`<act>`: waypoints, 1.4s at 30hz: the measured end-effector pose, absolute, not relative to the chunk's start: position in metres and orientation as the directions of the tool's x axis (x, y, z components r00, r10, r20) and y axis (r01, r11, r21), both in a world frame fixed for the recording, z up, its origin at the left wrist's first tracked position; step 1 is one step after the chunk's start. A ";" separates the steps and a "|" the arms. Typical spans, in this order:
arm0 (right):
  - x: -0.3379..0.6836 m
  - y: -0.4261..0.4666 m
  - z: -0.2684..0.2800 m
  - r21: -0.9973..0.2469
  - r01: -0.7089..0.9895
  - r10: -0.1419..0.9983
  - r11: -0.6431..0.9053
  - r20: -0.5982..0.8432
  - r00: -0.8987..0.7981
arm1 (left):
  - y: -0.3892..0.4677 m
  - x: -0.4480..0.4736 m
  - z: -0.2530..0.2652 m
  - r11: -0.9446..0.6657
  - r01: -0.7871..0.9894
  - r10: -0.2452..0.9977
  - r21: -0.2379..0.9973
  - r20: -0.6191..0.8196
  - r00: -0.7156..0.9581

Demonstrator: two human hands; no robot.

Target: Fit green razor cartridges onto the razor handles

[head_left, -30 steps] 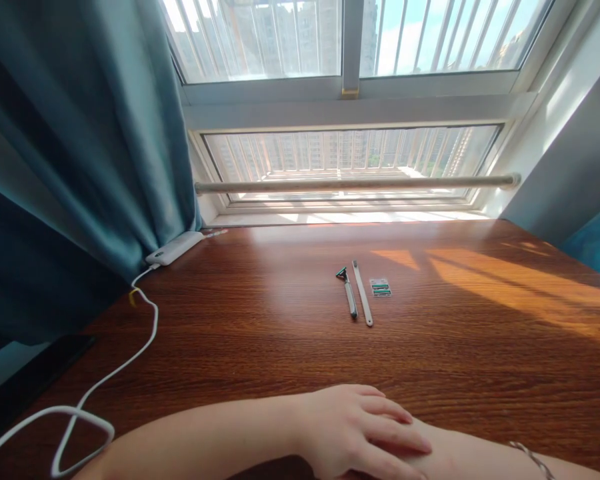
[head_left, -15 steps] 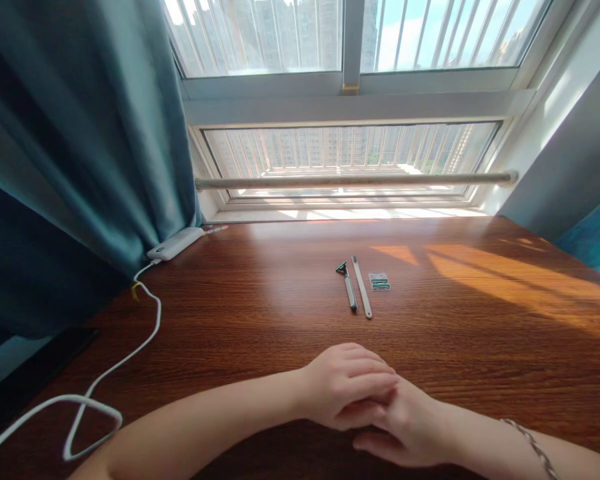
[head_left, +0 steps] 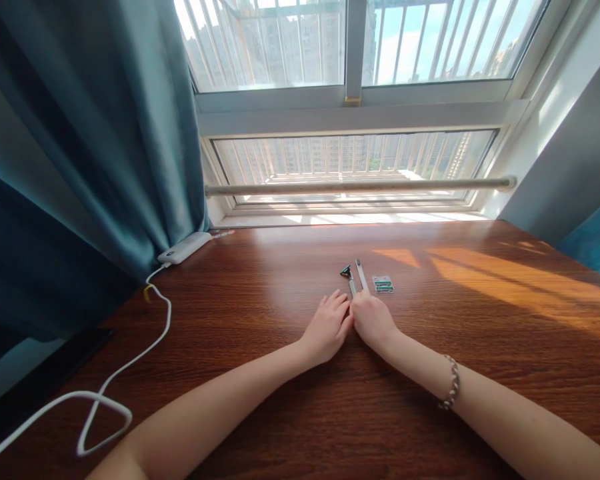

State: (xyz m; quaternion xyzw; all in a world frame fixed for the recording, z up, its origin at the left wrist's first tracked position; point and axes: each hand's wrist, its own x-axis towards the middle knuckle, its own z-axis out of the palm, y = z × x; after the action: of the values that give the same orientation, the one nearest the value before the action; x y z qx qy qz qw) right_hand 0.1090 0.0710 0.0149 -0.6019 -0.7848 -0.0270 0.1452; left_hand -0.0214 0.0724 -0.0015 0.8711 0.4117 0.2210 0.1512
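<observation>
Wood-grain counter [head_left: 230, 313] stretched across lower frame, below bright window [head_left: 275, 50]. Razor [head_left: 352, 283] and toothbrush [head_left: 361, 275] lay near frame centre, clear blade pack [head_left: 383, 285] just right of them. Right grip [head_left: 373, 320] hid toothbrush's lower end; whether clenched on it could not be told. Left grip [head_left: 327, 327], fingers loosely unfolded, rested just beside it.

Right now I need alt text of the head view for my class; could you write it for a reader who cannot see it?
A left hand and right hand meet on a wooden table, hiding the lower ends of a razor and a toothbrush. A small clear blade pack lies to the right, before a window.
</observation>
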 end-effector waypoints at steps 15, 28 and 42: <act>0.136 0.037 0.017 -0.989 0.028 0.981 0.145 0.141 -0.133 | 0.077 -0.002 0.034 -0.050 -0.167 0.893 0.985 0.119 0.434; 0.183 0.057 0.022 -0.917 -0.392 0.986 0.079 0.131 -0.108 | 0.072 0.017 0.052 0.198 -0.306 0.866 0.931 -0.019 0.500; 0.189 0.065 0.017 -0.849 -0.518 0.933 -0.101 0.100 -0.345 | 0.080 0.018 0.039 0.204 -0.029 0.746 0.979 -0.137 0.652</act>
State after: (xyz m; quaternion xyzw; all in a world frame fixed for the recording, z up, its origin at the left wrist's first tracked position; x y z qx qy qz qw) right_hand 0.1893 0.0648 0.0170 -0.2435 -0.4260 0.7007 0.5179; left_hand 0.0181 0.0796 0.0392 0.5686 0.3152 0.2730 0.7091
